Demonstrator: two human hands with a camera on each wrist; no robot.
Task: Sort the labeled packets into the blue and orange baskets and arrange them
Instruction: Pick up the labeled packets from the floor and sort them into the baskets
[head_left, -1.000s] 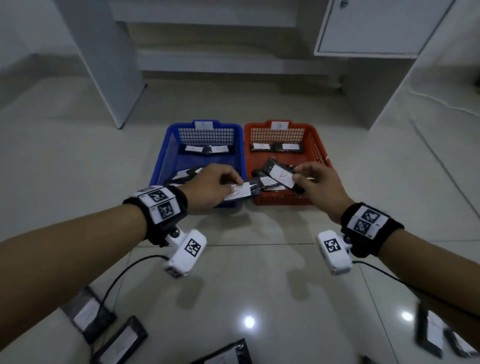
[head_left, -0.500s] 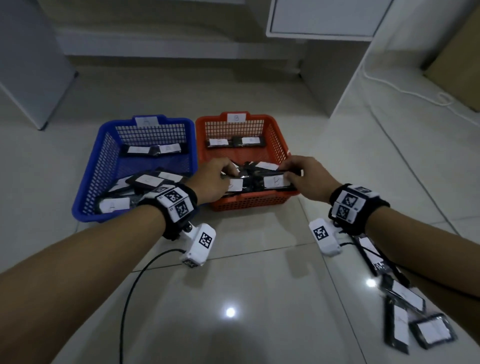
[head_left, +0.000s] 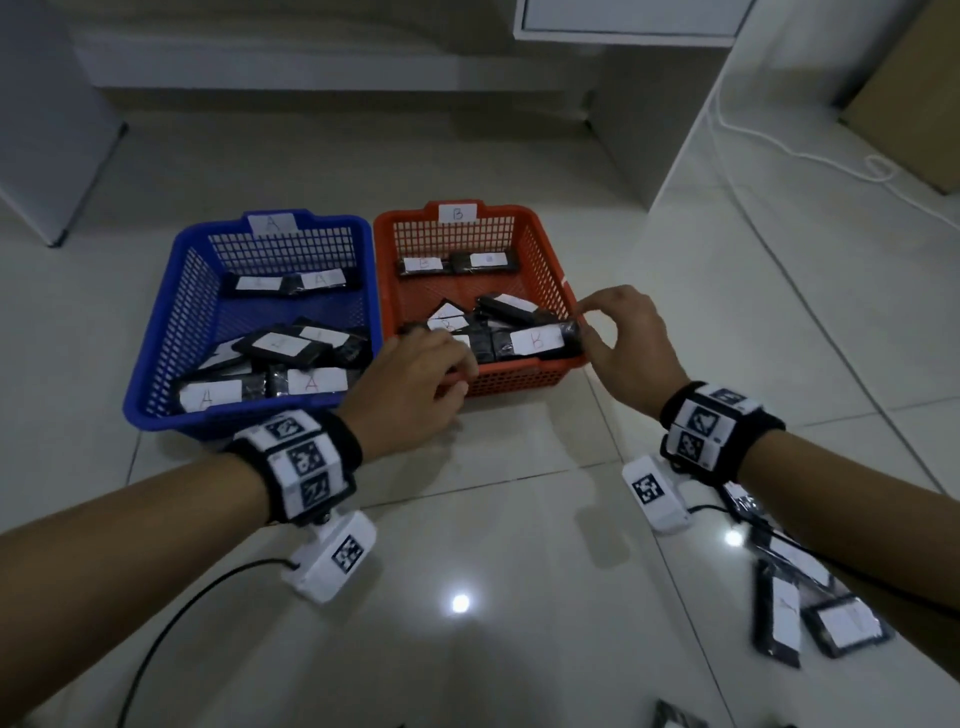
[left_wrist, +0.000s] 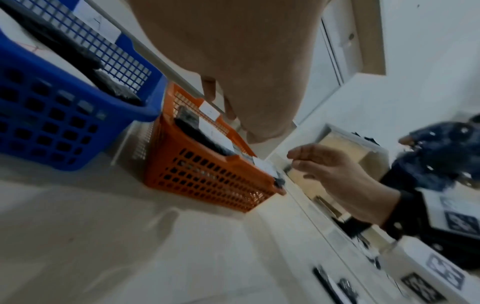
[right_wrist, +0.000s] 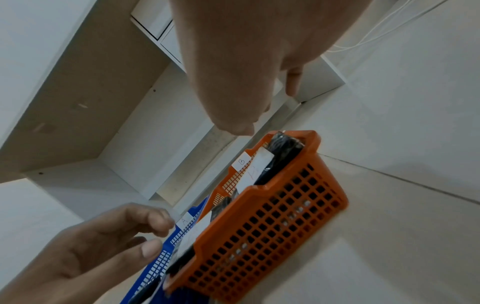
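Head view: left hand (head_left: 415, 379), right hand (head_left: 623, 343) loose, empty, at orange basket (head_left: 524, 376). Packets (head_left: 537, 340) likely light, flat, slippery wrap; pinch short ends.

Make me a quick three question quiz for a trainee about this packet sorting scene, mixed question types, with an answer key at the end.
1. True or false: the orange basket carries a tag marked A.
2. Which hand is nearer the blue basket: the left hand or the right hand?
3. Fill in: unsorted packets still lie on the ____.

Key
1. False; its tag reads B.
2. The left hand.
3. Floor, beside the right forearm.
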